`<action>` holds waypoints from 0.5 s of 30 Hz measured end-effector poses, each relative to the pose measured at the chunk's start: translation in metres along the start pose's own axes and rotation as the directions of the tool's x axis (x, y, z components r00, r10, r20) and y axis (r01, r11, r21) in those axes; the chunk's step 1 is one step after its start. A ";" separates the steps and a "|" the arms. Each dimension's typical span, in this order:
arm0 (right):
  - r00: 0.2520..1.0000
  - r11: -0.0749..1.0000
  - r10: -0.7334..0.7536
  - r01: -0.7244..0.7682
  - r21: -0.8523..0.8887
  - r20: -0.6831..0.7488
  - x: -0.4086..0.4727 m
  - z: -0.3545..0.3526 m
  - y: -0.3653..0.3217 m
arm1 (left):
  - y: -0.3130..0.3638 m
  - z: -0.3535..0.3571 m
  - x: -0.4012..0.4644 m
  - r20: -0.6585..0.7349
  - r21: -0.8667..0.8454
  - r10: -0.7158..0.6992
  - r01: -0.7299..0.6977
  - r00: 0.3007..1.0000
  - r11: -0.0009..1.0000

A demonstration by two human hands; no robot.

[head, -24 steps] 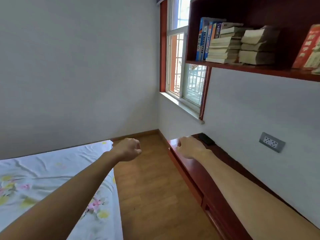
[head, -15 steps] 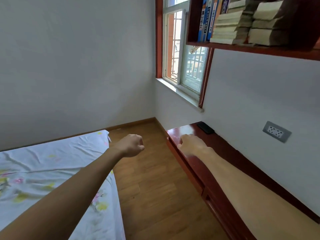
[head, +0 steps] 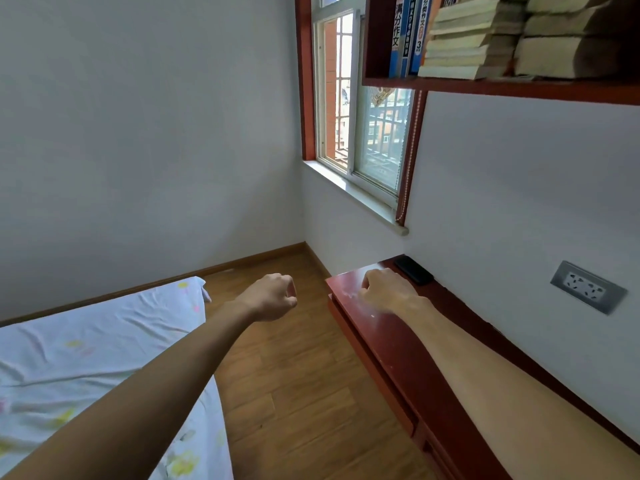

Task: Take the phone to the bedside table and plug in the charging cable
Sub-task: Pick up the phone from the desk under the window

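Head view:

- Writing: the blue book spines [head: 401,32] at 1 o'clock on the shelf [head: 502,89] carry Chinese characters; one spine reads "满分作文", another ends in the numeral "3". The remaining characters are too small to read.
- Beside those spines, toward 2 o'clock, lie flat stacks of paperbacks [head: 464,46] with yellowed page edges facing out.
- The phone [head: 414,270] is a flat black slab with rounded corners. It lies flat at the far end of the desk [head: 398,355], at 3 o'clock from frame centre, close against the white wall.
- The desk is a long, narrow, glossy red-brown wooden top running along the right wall, with drawer fronts below its edge. Pale scuff marks show near its far end.
- The right hand [head: 389,291] is over the far end of the desk, just beside the phone and at its 9 o'clock side. Grip: fingers curled downward, holding nothing. Whether it touches the phone cannot be determined.
- The left hand [head: 268,296] is raised over the wooden plank floor [head: 304,393], between the bed and the desk. Grip: a loose fist, with nothing in it.
- A grey rectangular wall socket [head: 587,287] with a white insert sits on the right wall, at 3 o'clock from the phone.
- The bed [head: 86,358] at 8 o'clock has a wrinkled white sheet with faint yellow and pink floral print.
- The window [head: 356,133] at 12 o'clock has a red-brown wooden surround and white inner frames.
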State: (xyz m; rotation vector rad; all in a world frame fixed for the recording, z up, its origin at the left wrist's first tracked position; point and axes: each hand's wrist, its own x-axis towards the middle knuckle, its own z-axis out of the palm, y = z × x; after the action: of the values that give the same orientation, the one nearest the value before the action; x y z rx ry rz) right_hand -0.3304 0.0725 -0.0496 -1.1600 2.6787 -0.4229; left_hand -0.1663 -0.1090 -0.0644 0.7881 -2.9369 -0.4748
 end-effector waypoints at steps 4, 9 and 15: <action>0.999 0.997 0.034 -0.035 0.068 0.003 0.053 -0.001 0.026 | 0.002 0.000 0.061 0.044 0.012 -0.039 0.039 0.998 0.999; 0.995 0.984 0.094 -0.095 0.154 0.013 0.116 0.000 0.071 | 0.013 0.013 0.134 0.097 0.046 -0.024 0.020 0.995 0.999; 0.981 0.980 0.169 -0.177 0.092 0.092 0.182 0.028 0.098 | 0.014 0.039 0.215 0.224 0.079 0.015 -0.034 0.974 0.996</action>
State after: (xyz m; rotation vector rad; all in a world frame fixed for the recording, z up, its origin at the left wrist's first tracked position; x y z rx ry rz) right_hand -0.5124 -0.0026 -0.1195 -0.8880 2.6252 -0.4621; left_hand -0.3646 -0.1937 -0.1009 0.7514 -3.1890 -0.4718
